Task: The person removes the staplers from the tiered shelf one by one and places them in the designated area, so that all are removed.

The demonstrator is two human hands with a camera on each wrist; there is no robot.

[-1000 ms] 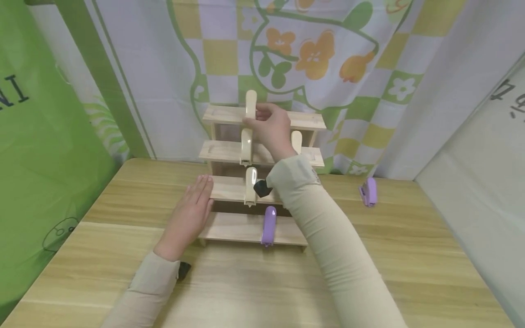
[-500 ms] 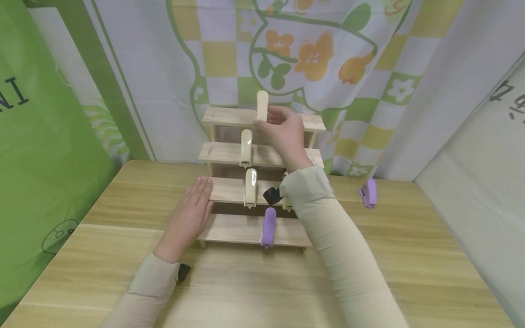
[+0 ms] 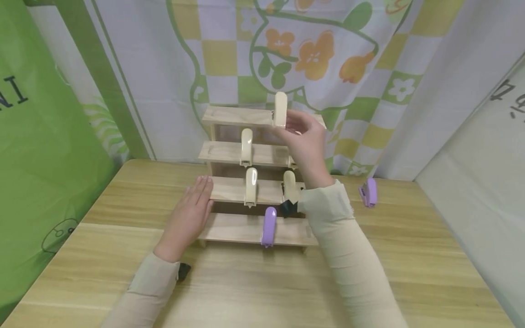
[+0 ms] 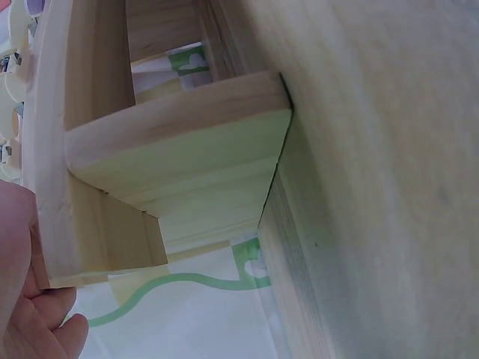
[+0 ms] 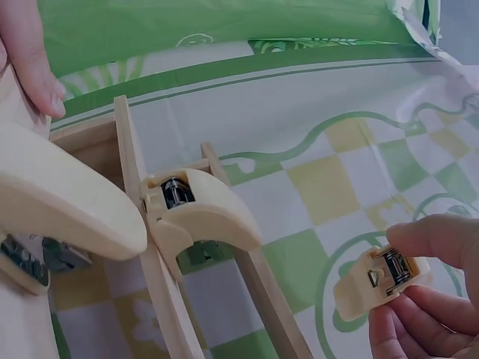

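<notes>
My right hand [image 3: 307,139] pinches a cream stapler [image 3: 280,109] between thumb and fingers at the right half of the top tier. Whether the stapler touches the board cannot be told. In the right wrist view, that stapler [image 5: 378,283] shows its metal underparts in my fingertips. With fingers extended, my left hand [image 3: 186,218] rests against the left end of the stepped wooden rack [image 3: 234,189]. Cream staplers stand on the middle tiers, one [image 3: 246,148] above another [image 3: 251,187]. A further cream stapler [image 3: 289,182] is beside my right cuff; one more is mostly hidden behind my right wrist.
A purple stapler [image 3: 269,227] stands on the lowest tier. Another purple stapler [image 3: 369,192] is on the wooden table [image 3: 410,255], right of the rack. A patterned curtain [image 3: 229,54] hangs close behind the rack, and a green cloth [image 3: 49,136] on the left.
My right hand has moved to the right along the top tier with the cream stapler. That uncovers a cream stapler on the tier below the middle. My left hand stays put.
</notes>
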